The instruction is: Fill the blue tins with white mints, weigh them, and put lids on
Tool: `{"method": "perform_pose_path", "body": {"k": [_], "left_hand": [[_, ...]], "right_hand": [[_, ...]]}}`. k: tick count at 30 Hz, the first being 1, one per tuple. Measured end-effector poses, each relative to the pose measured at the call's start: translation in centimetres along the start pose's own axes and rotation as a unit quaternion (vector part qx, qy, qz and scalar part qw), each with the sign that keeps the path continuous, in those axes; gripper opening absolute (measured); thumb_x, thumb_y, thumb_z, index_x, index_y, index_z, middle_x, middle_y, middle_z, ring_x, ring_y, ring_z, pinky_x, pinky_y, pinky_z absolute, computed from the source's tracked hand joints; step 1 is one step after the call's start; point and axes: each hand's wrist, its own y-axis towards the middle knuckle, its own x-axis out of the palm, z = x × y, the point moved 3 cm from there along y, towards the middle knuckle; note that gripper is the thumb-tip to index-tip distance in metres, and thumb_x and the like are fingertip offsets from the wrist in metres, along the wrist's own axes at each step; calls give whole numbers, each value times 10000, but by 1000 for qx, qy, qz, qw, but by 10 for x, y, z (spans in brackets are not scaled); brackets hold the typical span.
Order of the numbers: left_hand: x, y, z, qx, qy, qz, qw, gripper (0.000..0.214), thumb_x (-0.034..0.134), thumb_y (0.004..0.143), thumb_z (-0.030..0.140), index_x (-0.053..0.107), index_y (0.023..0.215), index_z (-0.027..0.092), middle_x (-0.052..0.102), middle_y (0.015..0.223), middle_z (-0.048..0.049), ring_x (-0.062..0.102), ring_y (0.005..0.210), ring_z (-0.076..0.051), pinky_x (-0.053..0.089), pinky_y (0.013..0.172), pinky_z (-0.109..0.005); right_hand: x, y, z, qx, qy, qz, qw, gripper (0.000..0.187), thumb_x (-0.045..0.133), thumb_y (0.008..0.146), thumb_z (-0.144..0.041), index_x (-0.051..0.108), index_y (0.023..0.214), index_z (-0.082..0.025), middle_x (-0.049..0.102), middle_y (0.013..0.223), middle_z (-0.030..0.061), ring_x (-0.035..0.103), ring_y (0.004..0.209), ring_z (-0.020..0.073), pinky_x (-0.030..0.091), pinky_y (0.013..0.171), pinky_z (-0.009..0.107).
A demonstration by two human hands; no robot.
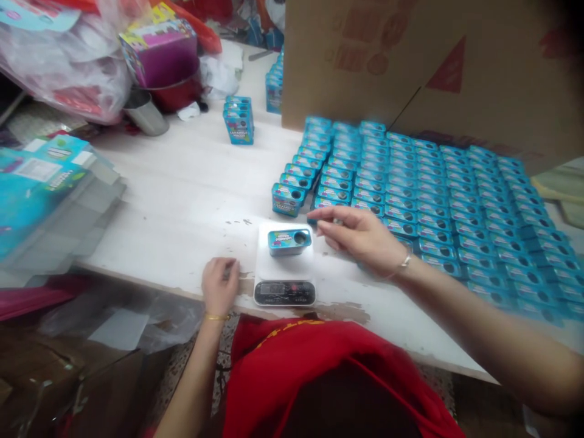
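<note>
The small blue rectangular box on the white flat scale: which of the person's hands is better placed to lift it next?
Probably the right hand: it is stretched out close beside the box. The left hand is curled near the front edge of the white table, farther from the box.

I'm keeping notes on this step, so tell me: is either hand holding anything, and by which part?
The box on the scale is in neither grip. Blur hides whether the right hand or left hand pinches something small.

Hazy softness, smeared edges, blackened upper-right corner
</note>
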Motion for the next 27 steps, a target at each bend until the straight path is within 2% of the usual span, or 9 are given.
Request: {"method": "perform_pose_path", "body": {"k": [3,6,9,13,18,20,22,25,27], "left_hand": [[2,-1,-1,-5,4,-2,1000,131,520,869,288,588,849,178,585,808,-42,535,812,-183,431,772,-325],[2,-1,-2,-9,7,-4,1000,131,520,868,292,590,847,183,584,810,-41,536,816,-184,431,778,-326],[2,0,-1,-10,7,-4,1000,135,520,866,297,590,840,185,585,813,-43,536,817,-185,431,774,-328],[4,0,-2,-15,4,-6,1000,139,520,865,301,592,837,185,580,813,-42,535,812,-182,433,771,-327],[1,-1,-2,-28,-16,-4,999,159,506,870,314,584,834,180,572,812,-37,540,796,-171,445,768,-318],[-7,7,9,-28,-47,4,999,176,496,876,329,575,909,176,568,850,-42,543,797,-166,460,760,-311],[-18,21,32,8,-71,-6,997,295,535,854,364,532,1082,177,564,975,-69,548,871,-181,469,785,-326],[-26,49,79,140,-46,-83,986,679,651,753,453,368,1319,204,486,1246,-133,484,1115,-267,425,914,-410],[-22,66,107,233,-4,-155,960,700,651,754,454,351,1341,219,490,1273,-136,463,1157,-291,388,948,-440]], "right_hand": [[-5,-16,16,94,186,-5,978,211,620,806,-260,653,979,-145,527,657,-26,338,433,34,295,397,178],[-5,-37,41,176,289,23,941,161,640,788,-228,669,928,-156,562,725,3,411,486,44,384,443,166],[-1,-56,73,248,342,68,904,185,632,739,-116,671,917,-151,593,757,24,501,565,65,462,530,155],[6,-73,110,273,365,106,884,218,643,721,-109,646,935,-149,608,736,23,495,534,67,445,473,149],[19,-82,135,268,392,92,875,251,702,702,-186,621,939,-165,608,704,7,451,492,62,360,401,157],[24,-83,138,259,399,91,875,238,719,697,-234,630,902,-153,598,693,7,430,484,59,333,394,165],[28,-84,140,250,399,92,878,252,732,687,-288,640,874,-144,587,681,6,408,473,56,309,391,176],[32,-83,143,236,390,94,885,291,737,676,-357,646,838,-133,569,662,0,375,456,50,264,384,189],[34,-82,147,227,391,96,887,308,738,673,-380,647,826,-129,563,657,-2,365,451,45,235,384,192]]}}
